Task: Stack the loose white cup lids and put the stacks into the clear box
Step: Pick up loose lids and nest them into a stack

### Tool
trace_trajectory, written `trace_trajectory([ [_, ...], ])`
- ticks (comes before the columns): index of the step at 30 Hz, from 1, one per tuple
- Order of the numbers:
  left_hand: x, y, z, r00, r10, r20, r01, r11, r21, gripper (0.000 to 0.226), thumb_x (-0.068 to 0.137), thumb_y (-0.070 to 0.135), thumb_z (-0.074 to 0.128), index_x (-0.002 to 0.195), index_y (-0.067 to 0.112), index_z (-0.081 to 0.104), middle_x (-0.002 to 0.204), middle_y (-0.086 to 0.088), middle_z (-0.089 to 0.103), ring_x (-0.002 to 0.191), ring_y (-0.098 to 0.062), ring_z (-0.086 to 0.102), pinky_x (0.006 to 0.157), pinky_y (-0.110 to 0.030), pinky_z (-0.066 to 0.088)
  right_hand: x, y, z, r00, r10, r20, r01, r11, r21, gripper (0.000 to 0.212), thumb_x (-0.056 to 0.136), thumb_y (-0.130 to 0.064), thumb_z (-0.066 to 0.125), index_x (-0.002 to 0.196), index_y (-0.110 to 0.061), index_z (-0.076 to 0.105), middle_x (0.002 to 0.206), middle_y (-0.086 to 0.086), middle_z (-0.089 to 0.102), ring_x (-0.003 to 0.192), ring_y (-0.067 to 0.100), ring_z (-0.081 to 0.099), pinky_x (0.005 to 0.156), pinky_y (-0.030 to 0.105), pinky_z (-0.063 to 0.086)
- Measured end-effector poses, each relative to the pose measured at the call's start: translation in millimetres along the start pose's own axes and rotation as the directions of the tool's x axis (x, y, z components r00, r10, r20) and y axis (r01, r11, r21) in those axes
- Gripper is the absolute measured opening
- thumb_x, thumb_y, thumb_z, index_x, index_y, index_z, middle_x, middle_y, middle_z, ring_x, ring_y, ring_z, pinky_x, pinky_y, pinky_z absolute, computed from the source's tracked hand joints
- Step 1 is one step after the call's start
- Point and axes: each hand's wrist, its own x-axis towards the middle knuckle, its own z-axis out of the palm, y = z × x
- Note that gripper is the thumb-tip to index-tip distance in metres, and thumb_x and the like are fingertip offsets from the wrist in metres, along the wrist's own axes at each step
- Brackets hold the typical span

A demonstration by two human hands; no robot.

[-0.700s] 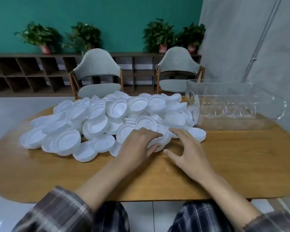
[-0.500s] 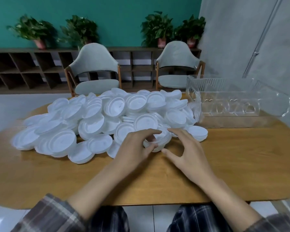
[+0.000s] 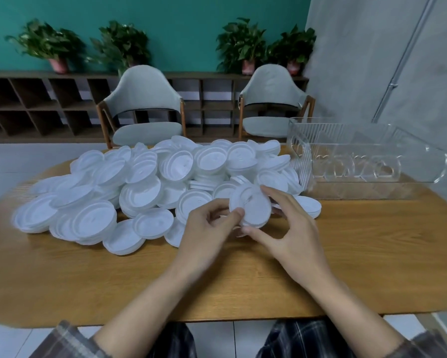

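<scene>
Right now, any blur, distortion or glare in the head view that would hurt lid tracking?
Head view: wide-angle distortion bows the table edge; the lid pile smears at its left end and is low in contrast; the clear box shows mainly by glints on its ribbed walls; the held lid, pinched by the left hand and right hand, is fairly sharp; shadows faint.

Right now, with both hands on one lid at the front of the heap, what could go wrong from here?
1. The left hand and right hand hold the tilted white lid only by its rim, so that grip may slip.
2. The heap of lids lies loose and overlapping; pulling from its front could send neighbours sliding across the table.
</scene>
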Motion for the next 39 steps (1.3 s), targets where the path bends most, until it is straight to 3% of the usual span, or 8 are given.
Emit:
trace_trajectory([
  [2, 0.1, -2.0, 2.3, 0.998, -0.039, 0.056, 0.042, 0.998, -0.053, 0.013, 0.1, 0.012, 0.068, 0.102, 0.002, 0.076, 0.09, -0.007, 0.08, 0.09, -0.018, 0.077, 0.082, -0.024, 0.061, -4.1, 1.4, -6.3, 1.0, 0.003, -0.02, -0.003, 1.0, -0.005, 0.075, 0.074, -0.044, 0.09, 0.141, -0.028, 0.06, 0.134, -0.023, 0.061, 0.122, 0.002, 0.06, 0.1, 0.012, 0.044],
  [4, 2.2, -11.1, -1.4, 0.997, 0.06, 0.043, -0.067, 0.984, 0.163, 0.014, 0.099, 0.025, 0.072, 0.103, 0.014, 0.079, 0.093, 0.001, 0.079, 0.091, -0.016, 0.076, 0.083, -0.022, 0.058, -10.5, 7.4, -15.9, 0.999, 0.018, -0.026, -0.019, 1.0, -0.024, 0.074, 0.075, -0.038, 0.092, 0.14, -0.03, 0.059, 0.134, -0.023, 0.061, 0.124, 0.003, 0.06, 0.102, 0.014, 0.045],
  [7, 7.4, -31.0, -11.4, 0.925, 0.369, 0.085, -0.345, 0.729, 0.592, 0.021, 0.096, 0.031, 0.076, 0.116, 0.024, 0.076, 0.1, 0.014, 0.072, 0.093, -0.008, 0.067, 0.084, -0.019, 0.051, -23.8, 20.6, -32.8, 0.998, 0.066, -0.015, -0.066, 0.997, -0.046, 0.074, 0.076, -0.032, 0.091, 0.142, -0.032, 0.058, 0.135, -0.025, 0.061, 0.126, 0.001, 0.059, 0.104, 0.018, 0.047],
  [11, 19.4, -55.1, -14.5, 0.803, 0.483, 0.349, -0.55, 0.375, 0.747, 0.037, 0.094, 0.028, 0.077, 0.129, 0.017, 0.07, 0.115, 0.005, 0.072, 0.109, -0.014, 0.062, 0.094, -0.026, 0.049, -38.5, 36.5, -42.6, 0.992, 0.12, 0.049, -0.115, 0.989, -0.093, 0.072, 0.076, -0.032, 0.089, 0.141, -0.035, 0.057, 0.134, -0.025, 0.061, 0.125, -0.001, 0.059, 0.104, 0.019, 0.045],
  [16, 30.6, -64.0, -6.3, 0.754, 0.522, 0.4, -0.581, 0.246, 0.776, 0.031, 0.093, 0.015, 0.077, 0.123, 0.019, 0.073, 0.098, 0.007, 0.076, 0.092, -0.018, 0.068, 0.079, -0.033, 0.045, -38.9, 50.7, -35.5, 0.979, 0.11, 0.172, -0.069, 0.971, -0.228, 0.062, 0.079, -0.031, 0.087, 0.135, -0.033, 0.062, 0.133, -0.03, 0.057, 0.13, -0.008, 0.049, 0.105, 0.004, 0.03],
  [31, 11.2, -45.4, -6.8, 0.829, 0.553, 0.08, -0.464, 0.602, 0.65, 0.035, 0.091, 0.02, 0.081, 0.126, 0.02, 0.074, 0.103, 0.017, 0.072, 0.094, 0.007, 0.065, 0.085, -0.007, 0.046, -39.0, 66.1, -24.3, 0.972, 0.136, 0.194, -0.083, 0.962, -0.262, 0.06, 0.077, -0.052, 0.085, 0.129, -0.029, 0.066, 0.131, -0.026, 0.059, 0.128, -0.004, 0.05, 0.105, 0.004, 0.029],
  [35, -6.7, -37.3, 5.1, 0.965, 0.249, -0.078, -0.216, 0.932, 0.292, 0.036, 0.089, 0.009, 0.081, 0.12, 0.027, 0.075, 0.094, 0.019, 0.076, 0.086, -0.005, 0.075, 0.08, -0.013, 0.055, -41.1, 60.4, -26.6, 0.971, 0.141, 0.194, -0.087, 0.962, -0.26, 0.071, 0.074, -0.049, 0.088, 0.137, -0.037, 0.057, 0.124, -0.038, 0.054, 0.123, -0.005, 0.052, 0.1, 0.01, 0.039],
  [39, -11.0, -48.2, 5.5, 0.997, 0.068, -0.032, -0.059, 0.972, 0.229, 0.041, 0.09, 0.012, 0.081, 0.122, 0.036, 0.074, 0.093, 0.009, 0.076, 0.073, -0.012, 0.075, 0.078, -0.019, 0.056, -42.5, 56.7, -26.2, 0.967, 0.123, 0.223, -0.062, 0.964, -0.26, 0.08, 0.073, -0.057, 0.086, 0.142, -0.042, 0.05, 0.127, -0.043, 0.05, 0.123, -0.006, 0.053, 0.101, 0.014, 0.042],
])
